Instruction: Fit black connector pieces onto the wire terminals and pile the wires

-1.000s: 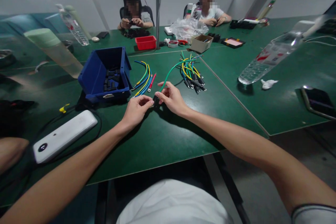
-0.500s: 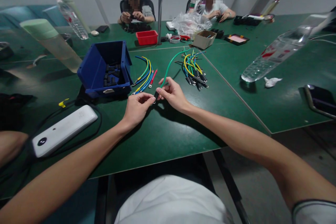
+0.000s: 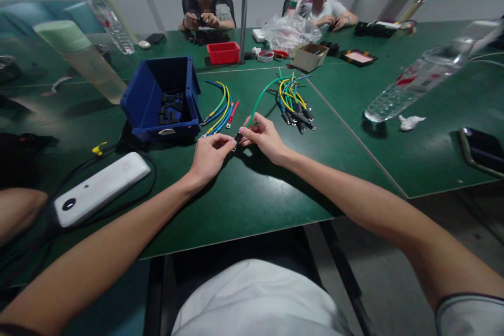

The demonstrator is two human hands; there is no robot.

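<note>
A green wire [image 3: 260, 95] is held between both hands, with a black sleeve [image 3: 238, 137] near its lower end and a small metal ring terminal at the tip. My left hand [image 3: 210, 156] pinches that terminal end between thumb and fingertips. My right hand [image 3: 268, 142] is closed on the wire at the sleeve's upper side. Left of the hands lie loose blue and yellow wires [image 3: 224, 107] and a red-sleeved terminal piece [image 3: 233, 114]. Beyond my right hand rests a bundle of wires with black sleeves [image 3: 293, 100]. A blue bin [image 3: 129, 102] contains several black sleeves [image 3: 172, 107].
A white power bank [image 3: 102, 189] with a black cable lies at the left. A water bottle [image 3: 417, 81] and a phone [image 3: 482, 149] are at the right. Across the green table [image 3: 252, 210] are a red tray [image 3: 223, 53], a cardboard box [image 3: 310, 58], a plastic bag and two people.
The view has shifted slightly, so everything sits a little further right and higher. Both hands keep their hold on the green wire and black sleeve, with only small finger movement.
</note>
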